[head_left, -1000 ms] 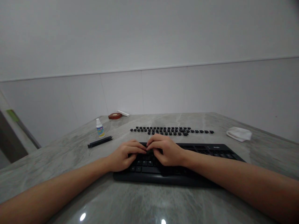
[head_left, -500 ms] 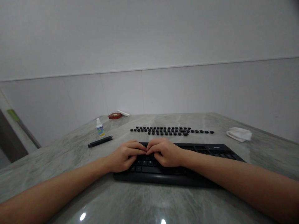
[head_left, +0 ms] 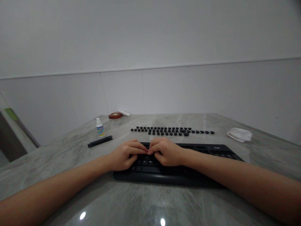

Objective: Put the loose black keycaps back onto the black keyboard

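A black keyboard [head_left: 155, 178] with a thick front wrist rest lies across the grey marbled table in front of me. Over its left half, my left hand [head_left: 128, 153] and my right hand [head_left: 166, 152] meet at the fingertips. The fingers of each are bent and pressed together, low against the key area. Whatever they pinch between them is hidden by the fingers. A few keys [head_left: 145, 163] show below the fingertips. Beyond the keyboard, loose black keycaps [head_left: 169, 131] stand in several rows on the table.
Left of the keyboard are a small white bottle [head_left: 100, 128] with a colourful label and a long black bar-shaped piece [head_left: 100, 141]. A reddish-brown case [head_left: 115, 115] and a white strip [head_left: 124, 113] lie at the back. To the right sits a folded white cloth [head_left: 240, 135].
My right hand's fingers have curled tighter and drawn in against the left fingertips. The view has tilted slightly. Keyboard and loose keycaps stay in place.
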A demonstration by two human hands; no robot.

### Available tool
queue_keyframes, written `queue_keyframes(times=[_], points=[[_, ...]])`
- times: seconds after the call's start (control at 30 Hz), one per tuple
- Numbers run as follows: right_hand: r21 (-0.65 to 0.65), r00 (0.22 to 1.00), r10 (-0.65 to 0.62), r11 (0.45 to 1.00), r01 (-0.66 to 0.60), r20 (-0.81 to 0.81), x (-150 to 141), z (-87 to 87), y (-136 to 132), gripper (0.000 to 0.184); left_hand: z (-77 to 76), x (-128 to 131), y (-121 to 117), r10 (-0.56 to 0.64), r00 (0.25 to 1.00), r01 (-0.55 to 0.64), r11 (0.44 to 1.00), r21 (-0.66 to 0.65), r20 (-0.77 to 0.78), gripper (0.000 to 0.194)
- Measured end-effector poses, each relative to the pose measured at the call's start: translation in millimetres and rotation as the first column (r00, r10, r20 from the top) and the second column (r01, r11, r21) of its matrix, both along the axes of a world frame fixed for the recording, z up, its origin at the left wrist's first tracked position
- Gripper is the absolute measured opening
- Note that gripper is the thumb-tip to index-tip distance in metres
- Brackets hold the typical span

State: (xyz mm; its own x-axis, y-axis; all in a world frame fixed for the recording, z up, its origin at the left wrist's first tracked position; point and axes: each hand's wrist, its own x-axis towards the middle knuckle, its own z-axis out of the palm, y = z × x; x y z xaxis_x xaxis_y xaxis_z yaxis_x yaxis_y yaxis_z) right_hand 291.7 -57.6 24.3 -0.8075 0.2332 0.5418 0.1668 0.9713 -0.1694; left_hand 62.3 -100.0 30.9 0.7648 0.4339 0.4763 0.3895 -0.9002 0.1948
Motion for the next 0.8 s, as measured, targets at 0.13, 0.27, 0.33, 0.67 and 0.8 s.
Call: queue_keyframes(times=[0.13,0.27,0.33,0.67,0.8], points=[[0.021,0.997,-0.034,0.999,0.032,0.076,-2.4,6.6,-3.1,0.030,1.6,1.7,1.0,0.010,1.000,-0.010,1.000,-0.007,0.000,0.048],[0.037,0.988,-0.067,0.997,0.062,0.139,-7.1,12.1,-5.1,0.025,3.2,3.4,2.8,0.044,0.999,-0.045,0.999,-0.013,-0.029,0.049],[0.052,0.983,-0.079,0.996,0.072,0.163,-8.8,13.9,-5.5,0.024,4.5,4.9,2.9,0.039,0.998,-0.039,0.999,0.001,-0.042,0.046],[0.116,0.950,-0.156,0.985,0.129,0.269,-15.1,18.4,-10.8,0.020,8.3,18.0,-1.5,0.064,0.992,-0.060,0.997,0.038,-0.113,0.035],[0.145,0.959,-0.158,0.981,0.126,0.236,-14.4,10.7,-11.0,0.018,-0.8,19.9,-3.6,0.125,0.991,-0.124,0.992,0.035,-0.044,0.032]])
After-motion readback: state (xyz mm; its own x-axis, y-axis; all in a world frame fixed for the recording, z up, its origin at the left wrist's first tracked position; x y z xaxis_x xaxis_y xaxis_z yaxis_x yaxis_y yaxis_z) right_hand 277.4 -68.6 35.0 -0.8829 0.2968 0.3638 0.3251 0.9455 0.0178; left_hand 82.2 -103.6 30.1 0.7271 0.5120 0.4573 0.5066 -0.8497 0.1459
